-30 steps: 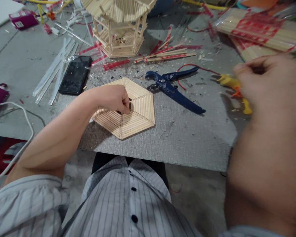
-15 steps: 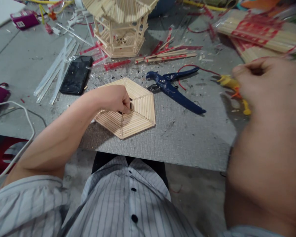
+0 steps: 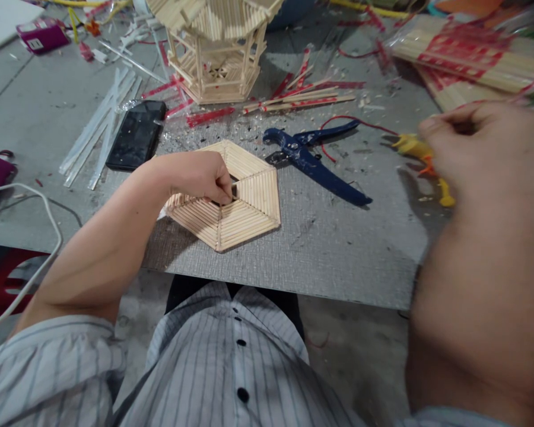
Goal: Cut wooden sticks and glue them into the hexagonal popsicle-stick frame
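A flat hexagonal panel (image 3: 249, 216) of pale wooden sticks lies near the table's front edge, with a small dark opening at its middle. Over that opening my left hand (image 3: 207, 177) is closed in a pinch. What its fingertips hold, if anything, is too small to make out. My right hand (image 3: 485, 139) is raised at the right with its fingers curled to the thumb, and what they may grip is hidden. Below and left of it appears a small yellow object with orange parts (image 3: 416, 148). Blue cutting pliers (image 3: 315, 169) lie between the panel and my right hand.
A stick-built pavilion model (image 3: 220, 59) stands at the back. Loose sticks (image 3: 302, 102) lie beside it. A black phone (image 3: 136, 135) and clear glue sticks (image 3: 95, 130) are at the left. Wrapped stick bundles (image 3: 467, 56) lie at the back right. A white cable (image 3: 56, 231) crosses the left edge.
My left hand has shifted slightly left over the panel's middle, showing more of the dark opening. My right hand and the panel stay almost where they were.
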{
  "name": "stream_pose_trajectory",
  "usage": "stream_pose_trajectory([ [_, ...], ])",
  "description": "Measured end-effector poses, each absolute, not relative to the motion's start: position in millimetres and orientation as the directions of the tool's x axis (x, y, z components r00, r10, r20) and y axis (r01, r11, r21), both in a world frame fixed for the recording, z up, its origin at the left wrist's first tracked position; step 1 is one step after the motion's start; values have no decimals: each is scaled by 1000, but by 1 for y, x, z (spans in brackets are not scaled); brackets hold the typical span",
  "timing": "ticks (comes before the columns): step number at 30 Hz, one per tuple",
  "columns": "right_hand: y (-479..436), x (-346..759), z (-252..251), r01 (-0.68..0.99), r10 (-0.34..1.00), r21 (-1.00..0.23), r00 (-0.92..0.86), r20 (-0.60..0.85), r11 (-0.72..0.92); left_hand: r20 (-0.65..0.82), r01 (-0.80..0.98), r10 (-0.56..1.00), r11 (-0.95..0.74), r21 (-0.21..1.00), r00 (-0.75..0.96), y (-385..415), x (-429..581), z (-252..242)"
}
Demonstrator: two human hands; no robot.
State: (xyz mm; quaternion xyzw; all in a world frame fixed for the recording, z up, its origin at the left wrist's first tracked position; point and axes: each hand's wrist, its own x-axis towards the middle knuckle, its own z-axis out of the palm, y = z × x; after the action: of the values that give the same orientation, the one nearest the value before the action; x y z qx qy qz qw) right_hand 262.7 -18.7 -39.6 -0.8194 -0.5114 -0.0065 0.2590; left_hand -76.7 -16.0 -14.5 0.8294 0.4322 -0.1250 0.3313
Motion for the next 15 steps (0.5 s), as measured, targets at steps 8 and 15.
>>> stream_pose_trajectory([
  [8, -18, 261, -39, 828, 825, -415, 504, 253, -378, -491, 818, 657, -415, 398, 572, -19, -73, -13],
  [15, -18, 258, -37, 837, 832, -383, 499, 243, -390, -487, 819, 661, -417, 393, 571, -21, -71, -11],
])
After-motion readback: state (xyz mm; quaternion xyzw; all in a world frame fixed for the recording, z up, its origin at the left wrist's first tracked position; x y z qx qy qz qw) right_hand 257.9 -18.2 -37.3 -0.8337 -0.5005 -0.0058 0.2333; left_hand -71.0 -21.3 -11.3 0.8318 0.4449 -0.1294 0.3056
